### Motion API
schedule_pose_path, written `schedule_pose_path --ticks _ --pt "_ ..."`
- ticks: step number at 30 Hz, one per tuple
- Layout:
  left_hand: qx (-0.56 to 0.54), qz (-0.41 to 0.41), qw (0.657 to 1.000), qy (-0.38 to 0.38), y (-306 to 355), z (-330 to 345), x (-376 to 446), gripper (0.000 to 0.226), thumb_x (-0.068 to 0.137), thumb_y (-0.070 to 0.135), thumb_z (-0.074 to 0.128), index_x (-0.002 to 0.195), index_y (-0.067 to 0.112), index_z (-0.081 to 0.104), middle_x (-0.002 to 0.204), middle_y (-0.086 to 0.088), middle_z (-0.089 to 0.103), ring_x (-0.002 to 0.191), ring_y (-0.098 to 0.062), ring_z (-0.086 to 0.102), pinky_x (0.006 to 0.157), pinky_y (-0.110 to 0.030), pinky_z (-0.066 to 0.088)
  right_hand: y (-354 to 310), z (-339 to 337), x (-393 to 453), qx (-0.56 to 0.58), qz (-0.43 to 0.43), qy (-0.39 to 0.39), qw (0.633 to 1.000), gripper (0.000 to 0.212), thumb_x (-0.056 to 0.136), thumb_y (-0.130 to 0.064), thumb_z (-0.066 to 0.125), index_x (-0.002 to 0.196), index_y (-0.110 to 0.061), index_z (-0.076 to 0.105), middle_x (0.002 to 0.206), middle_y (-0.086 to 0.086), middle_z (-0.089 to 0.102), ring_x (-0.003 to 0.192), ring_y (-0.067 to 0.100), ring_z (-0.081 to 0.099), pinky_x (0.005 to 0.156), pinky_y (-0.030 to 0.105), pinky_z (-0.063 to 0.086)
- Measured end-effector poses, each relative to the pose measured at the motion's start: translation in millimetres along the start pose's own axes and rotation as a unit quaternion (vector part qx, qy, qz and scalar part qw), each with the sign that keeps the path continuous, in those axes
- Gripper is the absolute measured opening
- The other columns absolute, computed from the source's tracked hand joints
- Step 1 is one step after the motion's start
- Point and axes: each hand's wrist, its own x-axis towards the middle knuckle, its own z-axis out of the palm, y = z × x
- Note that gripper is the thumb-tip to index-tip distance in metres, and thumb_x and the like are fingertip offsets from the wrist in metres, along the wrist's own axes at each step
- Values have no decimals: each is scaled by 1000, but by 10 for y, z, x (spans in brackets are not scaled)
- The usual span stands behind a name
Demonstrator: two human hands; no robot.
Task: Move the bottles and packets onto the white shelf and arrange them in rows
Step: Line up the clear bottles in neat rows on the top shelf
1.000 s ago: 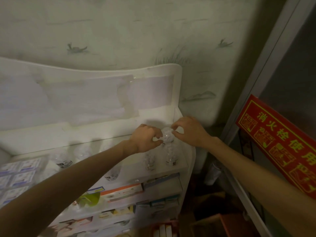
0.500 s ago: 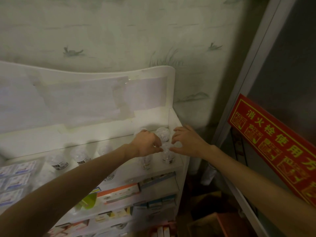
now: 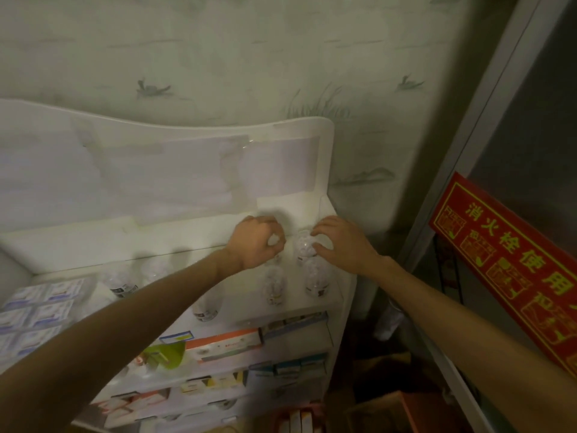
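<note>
**A:** Two bottles are in play at the back right corner of the top shelf [image 3: 187, 239]. Your left hand [image 3: 254, 242] is curled shut over the cap of one bottle [image 3: 274, 240]; your right hand [image 3: 340, 242] has its fingers spread loosely around the top of the other [image 3: 304, 245], touching it but not clamped, as far as I can tell.

**B:** How will they handle?

**A:** They look like small clear plastic, so probably light, stiff and easy to tip. Smooth walls may slip, so I'd take them by the cap or just under it, as you do now.

**B:** And the surface?

**A:** Smooth white board with a raised side wall close to your right hand. Two more bottles [image 3: 274, 287] stand just in front, near the edge, so you have little room to slide anything forward. Packets [image 3: 37, 307] lie flat at the left end, well apart.

**B:** The room?

**A:** Dim. A papered wall [image 3: 249, 57] stands behind, and a red sign [image 3: 512, 276] hangs to your right.
</note>
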Motion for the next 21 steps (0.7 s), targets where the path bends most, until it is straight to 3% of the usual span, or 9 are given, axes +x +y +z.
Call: schedule_pose_path --ticks 3,7,14,21 --pt "-12 -83 995 -47 -171 -48 15 40 87 42 64 122 24 61 136 2 51 115 -22 56 89 -34 48 -98 49 229 17 5 -24 1000 29 89 -33 65 115 -19 67 118 -3 64 113 16 54 104 37 40" --pt "5 -143 982 -120 -309 -49 14 61 87 45 65 140 21 47 153 -1 36 128 -25 49 98 -38 46 -293 143 519 17 34 -99 994 45 88 -35 66 129 -17 61 131 1 61 121 20 54 103 35 42" --pt "-1 -166 970 -177 -388 78 -57 68 90 54 61 145 21 41 144 0 52 125 -24 54 100 -37 46 -434 385 789 -13 85 -181 980 64 86 -46 66 141 -17 50 140 5 56 127 25 52 103 42 44" --pt "-47 -182 968 -163 -455 133 -149 47 92 45 62 133 24 54 125 5 66 107 -17 64 88 -32 49 -399 539 739 3 81 -147 986 42 82 -41 72 120 -22 66 112 -5 71 106 16 63 98 40 47"
